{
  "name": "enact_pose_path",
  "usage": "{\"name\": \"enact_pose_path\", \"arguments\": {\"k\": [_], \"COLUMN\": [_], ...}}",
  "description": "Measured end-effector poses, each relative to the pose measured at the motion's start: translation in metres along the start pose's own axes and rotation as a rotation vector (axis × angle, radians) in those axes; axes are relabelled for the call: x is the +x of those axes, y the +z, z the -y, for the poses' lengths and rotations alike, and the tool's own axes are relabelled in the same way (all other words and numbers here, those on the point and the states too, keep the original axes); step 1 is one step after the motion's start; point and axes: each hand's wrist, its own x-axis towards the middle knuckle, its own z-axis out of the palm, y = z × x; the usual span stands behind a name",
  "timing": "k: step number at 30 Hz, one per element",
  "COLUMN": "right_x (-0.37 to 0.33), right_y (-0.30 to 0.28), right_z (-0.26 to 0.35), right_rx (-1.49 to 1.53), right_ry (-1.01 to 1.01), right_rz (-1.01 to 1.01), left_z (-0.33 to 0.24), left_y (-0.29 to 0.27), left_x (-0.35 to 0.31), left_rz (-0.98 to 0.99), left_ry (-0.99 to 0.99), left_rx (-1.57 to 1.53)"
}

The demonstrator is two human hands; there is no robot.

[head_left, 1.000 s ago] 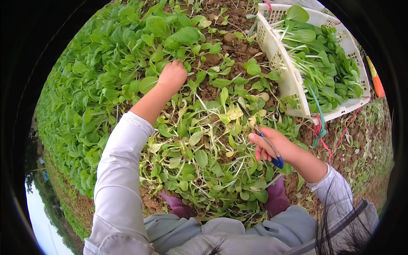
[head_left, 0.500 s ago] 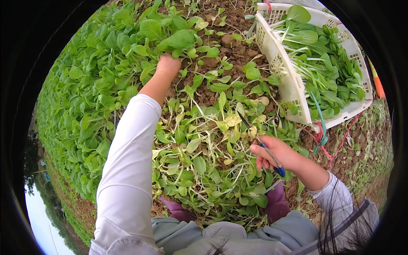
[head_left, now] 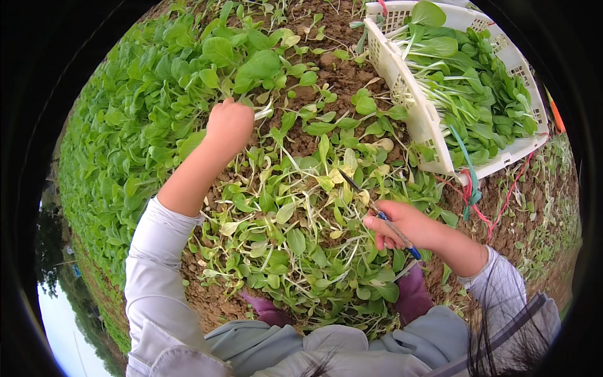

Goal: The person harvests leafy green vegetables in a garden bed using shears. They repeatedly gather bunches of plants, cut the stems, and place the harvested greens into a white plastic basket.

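My left hand (head_left: 231, 122) is closed at the edge of the standing leafy greens (head_left: 144, 119). Pale cut-looking stalks (head_left: 264, 112) stick out on its right side; the fingers are mostly hidden behind the back of the hand. Lower right, my right hand (head_left: 405, 225) is closed round a slim cutting tool (head_left: 350, 181) with a blue handle and a dark, pointed blade, whose exact kind I cannot make out. Its tip points up and left, over loose yellowish and green leaves (head_left: 301, 213) strewn on the ground.
At the upper right a white perforated plastic crate (head_left: 411, 94) holds leafy greens (head_left: 480, 88) with white stalks. Red and green cords (head_left: 472, 195) hang at its near corner. Brown soil (head_left: 339, 72) shows between the bed and the crate. My purple boots (head_left: 414, 294) stand among the loose leaves.
My left hand has drawn back toward me and a little left, out from under the big leaves, and pale stalks now show beside it. The right hand has barely moved.
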Motion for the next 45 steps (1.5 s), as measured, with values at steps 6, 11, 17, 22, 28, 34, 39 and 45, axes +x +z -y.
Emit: {"name": "enact_pose_path", "arguments": {"k": [6, 11, 17, 22, 28, 34, 39, 45], "right_x": [-0.001, 0.0, 0.001, -0.006, 0.004, 0.008, 0.009, 0.017], "right_y": [0.01, 0.015, 0.01, 0.003, 0.016, 0.02, 0.021, 0.017], "right_z": [0.011, 0.017, 0.011, 0.018, 0.01, 0.01, 0.007, 0.008], "right_rx": [-0.04, -0.066, 0.027, 0.004, -0.039, -0.036, -0.025, 0.001], "right_ry": [-0.041, -0.045, -0.08, -0.084, 0.008, 0.021, -0.023, 0.053], "right_rz": [0.046, 0.136, 0.065, 0.176, 0.191, 0.18, 0.18, 0.079], "left_z": [-0.033, -0.064, -0.078, -0.084, -0.091, -0.09, -0.089, -0.083], "left_y": [-0.03, -0.021, -0.028, -0.026, -0.034, -0.028, -0.014, -0.01], "left_x": [-0.069, -0.095, -0.094, -0.093, -0.094, -0.091, -0.091, -0.074], "left_rz": [0.416, 0.507, 0.539, 0.476, 0.548, 0.572, 0.625, 0.19], "left_ry": [-0.123, -0.275, -0.362, -0.332, -0.212, -0.167, -0.1, 0.068], "left_rx": [-1.586, -2.051, -2.189, -2.094, -1.949, -1.979, -1.946, -1.109]}}
